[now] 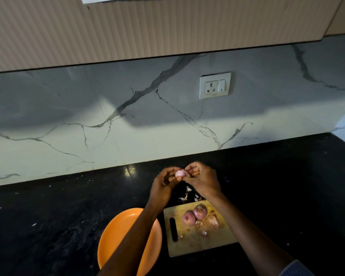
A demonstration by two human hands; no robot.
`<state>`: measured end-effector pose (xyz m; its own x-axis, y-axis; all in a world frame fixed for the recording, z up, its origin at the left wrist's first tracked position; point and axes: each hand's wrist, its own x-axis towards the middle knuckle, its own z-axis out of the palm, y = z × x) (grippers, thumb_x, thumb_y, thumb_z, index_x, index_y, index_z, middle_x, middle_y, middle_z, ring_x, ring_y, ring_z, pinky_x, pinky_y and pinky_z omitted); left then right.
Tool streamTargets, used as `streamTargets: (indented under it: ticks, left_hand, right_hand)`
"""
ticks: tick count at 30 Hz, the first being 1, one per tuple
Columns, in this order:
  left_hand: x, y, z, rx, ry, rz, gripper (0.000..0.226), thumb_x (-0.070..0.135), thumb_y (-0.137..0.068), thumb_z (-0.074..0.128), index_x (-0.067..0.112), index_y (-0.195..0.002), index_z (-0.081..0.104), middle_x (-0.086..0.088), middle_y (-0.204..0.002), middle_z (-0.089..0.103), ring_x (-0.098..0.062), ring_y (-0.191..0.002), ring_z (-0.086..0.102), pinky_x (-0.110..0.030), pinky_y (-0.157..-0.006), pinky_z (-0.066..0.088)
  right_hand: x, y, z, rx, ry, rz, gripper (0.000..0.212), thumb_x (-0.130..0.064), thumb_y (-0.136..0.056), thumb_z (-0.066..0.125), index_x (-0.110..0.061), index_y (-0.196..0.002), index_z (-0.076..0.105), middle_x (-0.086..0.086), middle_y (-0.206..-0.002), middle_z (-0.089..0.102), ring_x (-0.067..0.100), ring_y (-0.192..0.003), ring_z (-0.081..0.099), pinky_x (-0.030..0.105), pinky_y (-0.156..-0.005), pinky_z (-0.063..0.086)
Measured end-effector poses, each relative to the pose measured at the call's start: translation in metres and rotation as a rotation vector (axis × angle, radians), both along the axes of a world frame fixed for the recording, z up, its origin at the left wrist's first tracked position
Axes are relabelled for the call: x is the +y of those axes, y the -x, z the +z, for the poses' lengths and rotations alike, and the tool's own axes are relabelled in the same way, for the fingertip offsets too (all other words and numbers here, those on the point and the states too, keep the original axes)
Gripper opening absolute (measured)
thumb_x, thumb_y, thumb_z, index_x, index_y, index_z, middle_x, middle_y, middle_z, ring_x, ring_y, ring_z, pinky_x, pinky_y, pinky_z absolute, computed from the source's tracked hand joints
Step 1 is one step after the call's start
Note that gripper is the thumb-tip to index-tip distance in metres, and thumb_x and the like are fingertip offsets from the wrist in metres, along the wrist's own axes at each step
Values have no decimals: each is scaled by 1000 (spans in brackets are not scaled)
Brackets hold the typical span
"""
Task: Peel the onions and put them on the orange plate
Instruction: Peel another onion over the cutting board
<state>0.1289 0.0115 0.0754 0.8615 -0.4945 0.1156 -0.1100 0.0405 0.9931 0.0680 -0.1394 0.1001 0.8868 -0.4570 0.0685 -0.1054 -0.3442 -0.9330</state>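
My left hand (163,185) grips a small pale purple onion (180,173) above the black counter. My right hand (202,179) pinches at the onion's right side, at its skin. An orange plate (116,236) lies on the counter near me, partly hidden by my left forearm; the part I see has nothing on it. To its right a wooden cutting board (195,246) holds three onions: one reddish (189,218), one behind it (200,211), and a brownish one (212,221) to the right.
Loose skin scraps (188,195) lie on the black counter (48,216) beyond the board, and a few bits rest on the board. A marble backsplash with a white socket and switch (215,85) rises behind. Ribbed cabinets hang above.
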Motion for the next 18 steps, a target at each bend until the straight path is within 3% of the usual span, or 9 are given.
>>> streamTargets:
  ticks: [6, 11, 18]
  left_hand:
    - [1, 2, 4, 83, 82, -43, 27, 5, -96, 62, 11, -121, 64, -10, -118, 71, -24, -114, 67, -31, -95, 54]
    - [1, 3, 3, 201, 133, -71, 31, 15, -96, 61, 15, -128, 64, -9, -125, 69, -25, -121, 63, -33, -99, 51]
    - [-1, -2, 5, 225, 129, -45, 35, 17, -93, 63, 12, -128, 62, -10, -123, 70, -28, -120, 64, -39, -104, 50]
  right_hand:
    - [-1, -2, -1, -29, -4, 11, 28, -14, -71, 90, -22, -90, 70, -10, -81, 73, -6, -74, 67, 11, -67, 53]
    - [-3, -6, -4, -47, -86, 21, 31, -7, -74, 86, -28, -87, 67, -9, -81, 72, -6, -75, 67, 13, -68, 52]
    - [-12, -9, -14, -80, -255, 97, 11, -19, -87, 78, -26, -94, 73, -3, -94, 77, 13, -92, 73, 33, -83, 59]
